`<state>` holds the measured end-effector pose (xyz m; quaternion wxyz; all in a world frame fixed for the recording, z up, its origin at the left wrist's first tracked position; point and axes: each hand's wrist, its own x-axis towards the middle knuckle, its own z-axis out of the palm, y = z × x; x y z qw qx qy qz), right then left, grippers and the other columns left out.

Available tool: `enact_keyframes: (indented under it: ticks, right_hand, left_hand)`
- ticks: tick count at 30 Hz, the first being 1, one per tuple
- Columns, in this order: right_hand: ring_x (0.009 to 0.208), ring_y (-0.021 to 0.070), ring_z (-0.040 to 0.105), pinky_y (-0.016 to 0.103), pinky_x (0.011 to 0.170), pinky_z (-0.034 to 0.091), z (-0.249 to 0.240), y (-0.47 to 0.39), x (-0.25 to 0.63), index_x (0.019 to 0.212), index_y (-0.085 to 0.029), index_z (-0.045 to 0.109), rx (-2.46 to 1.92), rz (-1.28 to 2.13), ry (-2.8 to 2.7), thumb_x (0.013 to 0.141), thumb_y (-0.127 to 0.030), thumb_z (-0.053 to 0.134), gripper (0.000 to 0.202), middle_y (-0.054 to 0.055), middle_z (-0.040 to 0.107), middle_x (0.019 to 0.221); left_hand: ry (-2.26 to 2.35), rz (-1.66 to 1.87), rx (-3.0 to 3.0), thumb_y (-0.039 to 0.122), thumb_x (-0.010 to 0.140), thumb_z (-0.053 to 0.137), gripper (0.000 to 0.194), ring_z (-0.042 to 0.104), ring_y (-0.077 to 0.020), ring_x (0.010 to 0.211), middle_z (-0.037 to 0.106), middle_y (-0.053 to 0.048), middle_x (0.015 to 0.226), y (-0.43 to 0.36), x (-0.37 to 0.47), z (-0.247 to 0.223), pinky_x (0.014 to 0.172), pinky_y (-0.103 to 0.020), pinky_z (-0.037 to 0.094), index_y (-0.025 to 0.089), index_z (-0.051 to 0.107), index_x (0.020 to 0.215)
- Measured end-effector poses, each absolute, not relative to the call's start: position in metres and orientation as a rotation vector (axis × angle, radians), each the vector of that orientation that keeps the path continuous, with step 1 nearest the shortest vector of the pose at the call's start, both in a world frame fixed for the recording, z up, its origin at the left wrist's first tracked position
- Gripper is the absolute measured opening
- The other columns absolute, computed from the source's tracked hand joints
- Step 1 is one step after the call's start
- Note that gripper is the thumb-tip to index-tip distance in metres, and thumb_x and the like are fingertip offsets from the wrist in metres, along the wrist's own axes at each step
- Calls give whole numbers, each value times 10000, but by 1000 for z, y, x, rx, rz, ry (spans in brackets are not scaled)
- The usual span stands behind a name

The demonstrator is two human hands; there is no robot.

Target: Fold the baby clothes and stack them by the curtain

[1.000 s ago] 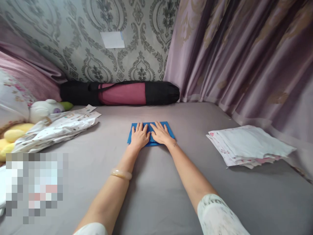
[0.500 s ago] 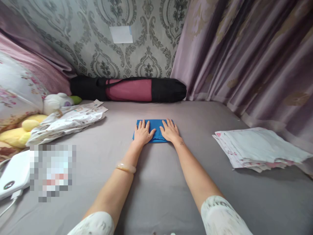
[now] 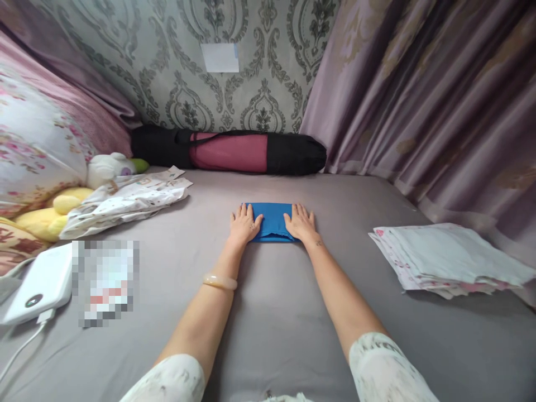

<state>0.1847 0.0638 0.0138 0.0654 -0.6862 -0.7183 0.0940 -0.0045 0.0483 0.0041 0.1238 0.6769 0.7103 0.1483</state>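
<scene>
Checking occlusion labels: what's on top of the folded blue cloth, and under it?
Both hands lie flat on the folded blue cloth: left hand at its left end, right hand at its right. It lies on the grey bedsheet. Whatever is underneath it is covered.

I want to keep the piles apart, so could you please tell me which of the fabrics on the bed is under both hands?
The small folded blue cloth; the white stack and the printed bundle lie untouched at the sides.

Folded cloth (image 3: 271, 220) mid-bed (image 3: 268, 312); rolled mat (image 3: 229, 151) behind; paper stack (image 3: 450, 259) right; power bank (image 3: 39, 283) left.
</scene>
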Motion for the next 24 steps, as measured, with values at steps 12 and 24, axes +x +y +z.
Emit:
enact_keyframes:
  ticks: [12,24]
  right_hand:
    - [1491,264,110,533,1180,70,13,65,123,1547,-189,254,-1825,318,-2373,1014,-481,182,611,98,202,1617]
    - [1494,281,75,561,1172,56,19,66,105,1550,-177,234,-1835,286,-2369,1010,-479,179,621,115,169,1623]
  left_hand:
    - [1913,1223,1514,345,990,255,386,629,-231,918,659,-89,893,63,-37,12,877,-377,473,195,576,837]
    - [1783,1471,1345,343,983,280,404,595,-237,1128,683,-126,1011,69,-44,8,1024,-362,415,156,632,919]
